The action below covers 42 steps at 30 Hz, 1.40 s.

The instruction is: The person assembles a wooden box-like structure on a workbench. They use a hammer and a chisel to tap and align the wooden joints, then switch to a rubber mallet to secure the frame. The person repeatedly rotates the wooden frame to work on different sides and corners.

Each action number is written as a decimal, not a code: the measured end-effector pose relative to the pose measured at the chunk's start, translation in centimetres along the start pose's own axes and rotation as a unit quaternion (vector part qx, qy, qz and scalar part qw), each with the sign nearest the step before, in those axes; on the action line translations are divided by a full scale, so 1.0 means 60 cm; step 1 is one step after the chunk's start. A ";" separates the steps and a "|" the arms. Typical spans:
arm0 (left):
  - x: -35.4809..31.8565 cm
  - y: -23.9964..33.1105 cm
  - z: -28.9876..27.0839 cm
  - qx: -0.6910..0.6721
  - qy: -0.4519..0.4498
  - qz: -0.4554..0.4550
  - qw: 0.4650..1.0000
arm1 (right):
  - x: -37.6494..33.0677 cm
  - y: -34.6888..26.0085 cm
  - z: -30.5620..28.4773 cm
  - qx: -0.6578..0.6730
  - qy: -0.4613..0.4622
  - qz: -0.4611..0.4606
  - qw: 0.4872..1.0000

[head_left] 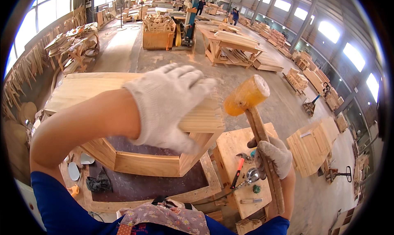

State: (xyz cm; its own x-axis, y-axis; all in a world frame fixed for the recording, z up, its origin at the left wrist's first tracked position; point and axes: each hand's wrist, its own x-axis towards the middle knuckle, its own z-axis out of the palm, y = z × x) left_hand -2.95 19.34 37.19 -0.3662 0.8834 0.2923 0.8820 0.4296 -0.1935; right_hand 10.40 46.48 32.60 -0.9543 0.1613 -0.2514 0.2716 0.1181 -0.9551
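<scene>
Big woodworking shop, concrete floor, timber stacked everywhere. Closest to us, our right hand is wrapped tight round the wooden handle of a yellow-headed mallet, raised just right of the pale wooden panel. Our left hand lies flat on that panel, fingers spread, holding nothing, pressing it onto the angled frame. We'd say keep the palm clear of the strike edge and hit square. A claw hammer sits on the side bench beyond.

Woodworking factory hall: stacked timber, workbenches.
</scene>
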 end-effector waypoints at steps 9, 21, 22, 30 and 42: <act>-0.038 0.003 0.007 0.059 -0.078 -0.114 0.989 | -0.009 -0.089 0.015 -0.045 0.037 -0.074 0.996; -0.040 -0.001 0.006 0.060 -0.079 -0.113 0.989 | 0.007 -0.153 0.043 -0.168 0.042 0.007 0.985; -0.039 0.000 0.003 0.054 -0.080 -0.113 0.989 | 0.005 -0.158 0.038 -0.157 0.045 0.004 0.987; -0.043 -0.003 0.011 0.080 -0.056 -0.106 0.990 | 0.002 -0.159 0.052 -0.194 0.047 0.021 0.980; -0.039 -0.003 0.003 0.044 -0.059 -0.108 0.991 | -0.017 -0.182 0.052 -0.230 0.076 0.021 0.970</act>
State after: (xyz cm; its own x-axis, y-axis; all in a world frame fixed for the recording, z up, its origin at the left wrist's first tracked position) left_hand -2.28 17.22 36.36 -0.5799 0.7828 0.2257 0.7522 0.6209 -0.2208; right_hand 8.03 41.98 42.82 -0.9212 0.3144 -0.2294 0.3703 0.5265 -0.7653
